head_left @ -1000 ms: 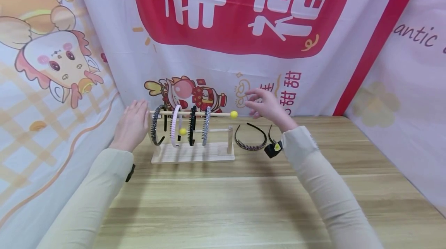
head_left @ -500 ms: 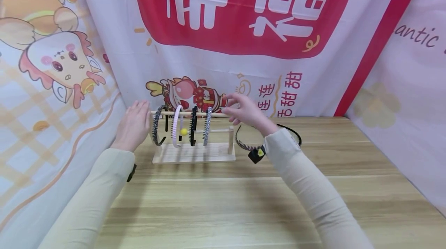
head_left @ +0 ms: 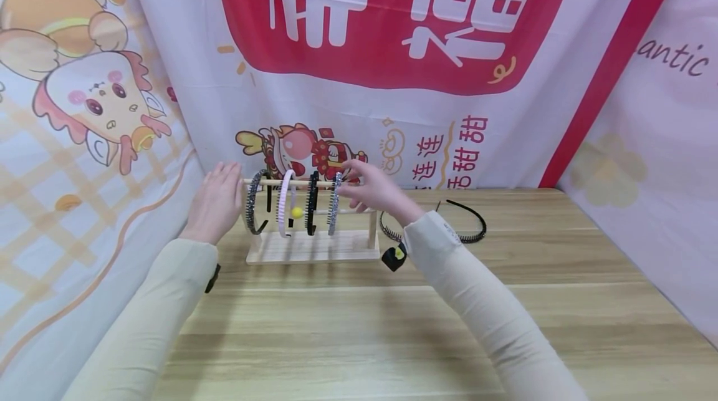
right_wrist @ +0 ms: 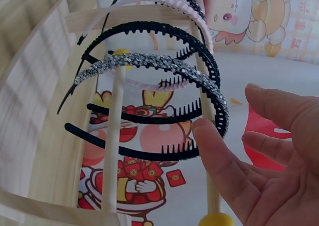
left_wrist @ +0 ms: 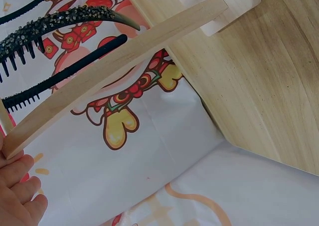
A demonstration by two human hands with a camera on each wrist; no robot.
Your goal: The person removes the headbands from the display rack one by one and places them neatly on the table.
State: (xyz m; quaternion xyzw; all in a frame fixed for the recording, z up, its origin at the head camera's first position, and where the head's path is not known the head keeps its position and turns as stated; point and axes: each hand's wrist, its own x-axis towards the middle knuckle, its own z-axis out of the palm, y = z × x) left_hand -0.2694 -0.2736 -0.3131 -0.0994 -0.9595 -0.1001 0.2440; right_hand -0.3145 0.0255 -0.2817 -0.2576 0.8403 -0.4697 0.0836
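Note:
A wooden headband rack [head_left: 359,254] stands near the back wall. On its upper rod hang a dark glittery headband [head_left: 250,204], a pink headband [head_left: 283,211], a black headband [head_left: 311,204] and a silver glitter headband [head_left: 333,207]. My left hand [head_left: 213,204] rests at the top of the rack's left upright [left_wrist: 114,61], fingers fairly straight. At the silver headband [right_wrist: 149,61] is my right hand [head_left: 373,189], thumb and fingers spread apart; in the right wrist view one fingertip [right_wrist: 202,128] overlaps the band's outer edge.
Two black toothed headbands lie on the table right of the rack: one [head_left: 473,239] in the open, the other [head_left: 387,229] partly behind my right wrist. Yellow balls cap the rods; one cap [right_wrist: 217,220] shows below my right hand. Printed cloth walls [head_left: 505,139] enclose the back and sides.
My right hand has moved left, from above the table headbands, past the upper rod's yellow end cap, to the silver headband. The left hand stays on the rack's upright.

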